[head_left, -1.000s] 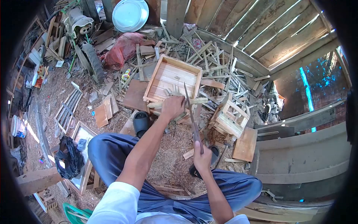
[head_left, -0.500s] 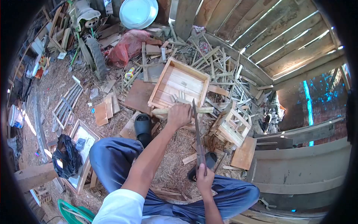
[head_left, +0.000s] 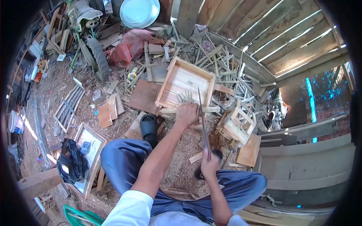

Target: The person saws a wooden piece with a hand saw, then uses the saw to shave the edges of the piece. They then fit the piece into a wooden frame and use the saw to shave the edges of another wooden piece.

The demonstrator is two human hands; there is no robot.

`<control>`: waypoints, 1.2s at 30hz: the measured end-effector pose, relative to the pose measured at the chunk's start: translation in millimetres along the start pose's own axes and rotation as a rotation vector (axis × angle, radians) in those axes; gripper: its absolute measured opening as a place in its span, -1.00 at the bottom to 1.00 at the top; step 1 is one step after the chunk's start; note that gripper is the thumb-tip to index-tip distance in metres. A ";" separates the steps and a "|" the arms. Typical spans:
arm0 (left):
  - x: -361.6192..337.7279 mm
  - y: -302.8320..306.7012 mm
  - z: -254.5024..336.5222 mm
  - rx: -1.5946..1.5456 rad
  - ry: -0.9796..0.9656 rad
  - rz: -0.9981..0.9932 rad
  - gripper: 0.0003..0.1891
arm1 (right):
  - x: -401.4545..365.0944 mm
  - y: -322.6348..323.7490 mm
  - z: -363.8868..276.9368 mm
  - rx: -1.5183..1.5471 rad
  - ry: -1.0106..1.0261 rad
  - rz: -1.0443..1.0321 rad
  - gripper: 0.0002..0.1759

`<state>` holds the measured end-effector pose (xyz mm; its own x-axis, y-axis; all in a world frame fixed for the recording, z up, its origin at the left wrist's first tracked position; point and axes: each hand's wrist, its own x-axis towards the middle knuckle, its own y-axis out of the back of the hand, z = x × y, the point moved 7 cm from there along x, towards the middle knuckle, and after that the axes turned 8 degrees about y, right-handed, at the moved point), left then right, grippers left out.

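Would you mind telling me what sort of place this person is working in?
Likely a rough woodworking shed: plank walls with gaps, offcut sticks and sawdust underfoot, and an unfinished wooden crate just beyond the left hand.

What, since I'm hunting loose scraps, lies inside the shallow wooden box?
Bare slats fill the wooden box; a few short offcuts lie near its front edge. The left hand covers part of its rim.

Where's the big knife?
Middle of the head view: the big knife stands up from the right hand, beside the left hand, tip toward the wooden tray.
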<state>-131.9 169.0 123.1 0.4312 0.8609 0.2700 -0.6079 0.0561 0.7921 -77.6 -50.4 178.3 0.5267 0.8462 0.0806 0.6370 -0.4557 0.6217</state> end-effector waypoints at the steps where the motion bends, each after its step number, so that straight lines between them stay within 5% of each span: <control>1: 4.0 0.6 0.0 0.001 0.011 -0.012 -0.68 | 22.8 -10.3 8.1 -0.037 -0.008 -0.023 -0.44; 4: 9.4 5.8 3.4 0.022 0.014 -0.021 -0.67 | 61.0 -20.6 3.9 -0.014 -0.014 -0.022 -0.42; 9: 12.2 5.5 0.8 0.032 0.056 -0.067 -0.67 | -29.6 21.9 -13.7 0.075 0.032 0.026 -0.54; 18: 10.1 1.9 1.5 0.070 0.013 -0.112 -0.67 | 48.5 -11.2 10.8 0.003 -0.082 -0.028 -0.54; 21: 14.1 -1.8 0.0 0.084 -0.015 -0.090 -0.69 | -3.8 10.0 3.3 0.003 0.218 0.159 -0.56; 24: 6.4 -15.3 -9.1 0.131 0.020 -0.141 -0.72 | -13.0 6.6 7.7 0.047 0.019 0.121 -0.58; 27: 12.1 -6.3 -5.7 0.121 0.028 -0.073 -0.73 | 60.1 -15.4 -6.2 0.024 0.029 0.122 -0.48; 36: -3.6 -3.5 6.0 0.086 -0.008 -0.116 -0.75 | -4.1 -7.6 5.3 0.032 -0.061 0.061 -0.49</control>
<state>-127.4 162.7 122.6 0.5004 0.8473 0.1778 -0.4941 0.1109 0.8623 -81.6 -51.8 169.1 0.5978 0.7987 0.0690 0.6202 -0.5153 0.5915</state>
